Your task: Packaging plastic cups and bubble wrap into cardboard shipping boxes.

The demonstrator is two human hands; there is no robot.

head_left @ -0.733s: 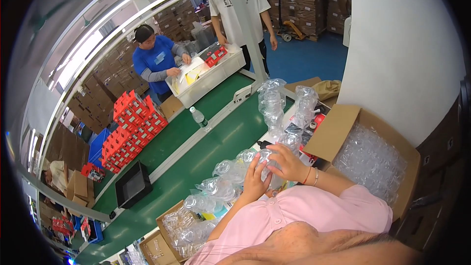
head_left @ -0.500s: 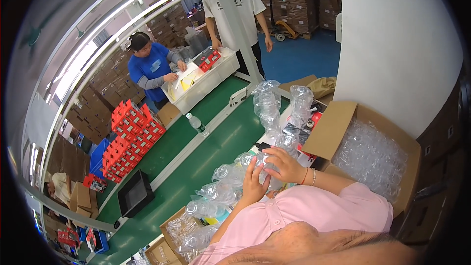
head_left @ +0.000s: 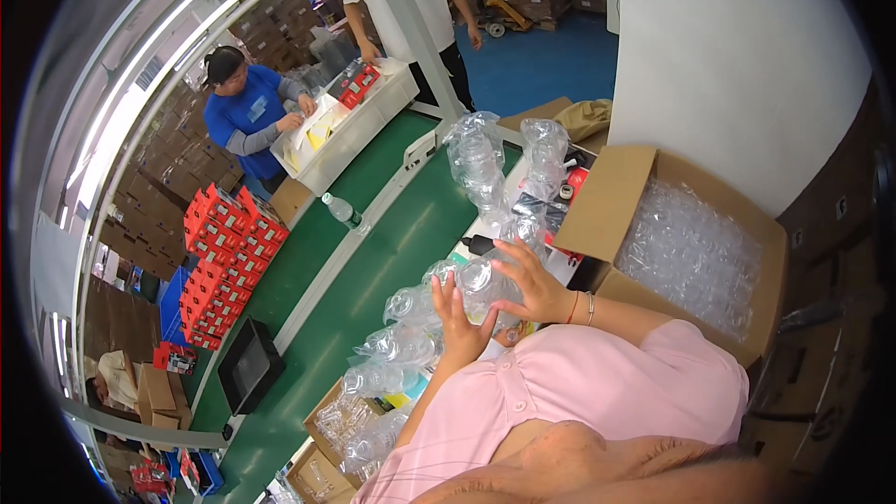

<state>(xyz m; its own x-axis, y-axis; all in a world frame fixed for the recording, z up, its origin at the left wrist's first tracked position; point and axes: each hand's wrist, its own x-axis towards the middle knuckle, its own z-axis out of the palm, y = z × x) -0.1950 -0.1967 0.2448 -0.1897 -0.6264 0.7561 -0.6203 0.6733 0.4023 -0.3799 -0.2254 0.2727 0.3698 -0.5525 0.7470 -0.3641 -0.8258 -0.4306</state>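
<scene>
My left hand [head_left: 457, 327] has its fingers stretched up and apart beside a clear, rounded plastic piece [head_left: 478, 282]. Across from it, my right hand [head_left: 535, 289] is also spread, its fingertips close to the same piece. Whether any fingertip touches the plastic I cannot tell. More clear plastic pieces [head_left: 399, 343] lie nested in a row slanting down to the left along the bench. Other stacks of clear plastic [head_left: 476, 161] extend away past my right hand. A black tapered object [head_left: 479, 245] lies just beyond my fingers.
An open cardboard box [head_left: 597, 201] full of clear plastic pieces stands at right. Beyond the green conveyor [head_left: 322, 322] are stacked red boxes [head_left: 219, 266], a black tray [head_left: 250, 366] and a bottle [head_left: 343, 213]. Across it, one person works at a white bin [head_left: 355, 145]; another stands nearby.
My hands have moved apart from around the clear plastic piece, and their fingers have spread. The whole view has shifted, so the surroundings sit further left and higher.
</scene>
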